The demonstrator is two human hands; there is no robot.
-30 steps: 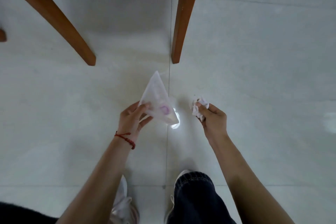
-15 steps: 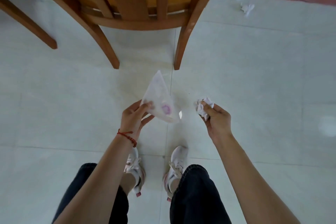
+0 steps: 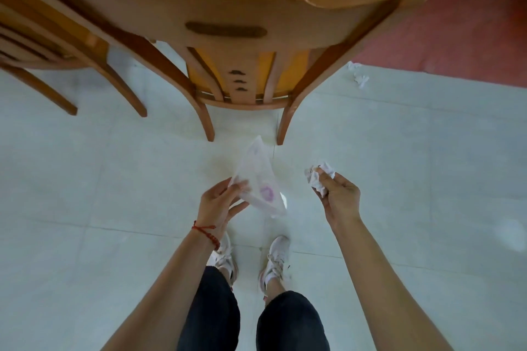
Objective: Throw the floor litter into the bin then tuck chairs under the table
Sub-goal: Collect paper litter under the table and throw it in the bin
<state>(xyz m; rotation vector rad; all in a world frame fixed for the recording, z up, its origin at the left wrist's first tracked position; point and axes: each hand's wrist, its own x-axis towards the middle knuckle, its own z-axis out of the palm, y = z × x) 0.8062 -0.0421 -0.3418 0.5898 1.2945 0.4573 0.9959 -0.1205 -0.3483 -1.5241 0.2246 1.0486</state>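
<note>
My left hand (image 3: 219, 204) pinches a clear plastic wrapper (image 3: 260, 182) with a purple print, held above the pale tiled floor. My right hand (image 3: 339, 198) grips a crumpled white tissue (image 3: 318, 179) between thumb and fingers. Directly ahead stands a wooden chair (image 3: 233, 25) seen from behind, its back legs on the tiles just beyond my hands. Two more crumpled white tissues (image 3: 358, 77) lie on the floor to the chair's right. No bin is in view.
A second wooden chair (image 3: 42, 48) stands at the left. A red mat (image 3: 456, 31) covers the floor at the upper right. My legs and white shoes (image 3: 273, 259) are below my hands.
The view has risen and tilted up, so the whole chair back and the red mat now show. Both hands keep their litter and have lifted away from the floor.
</note>
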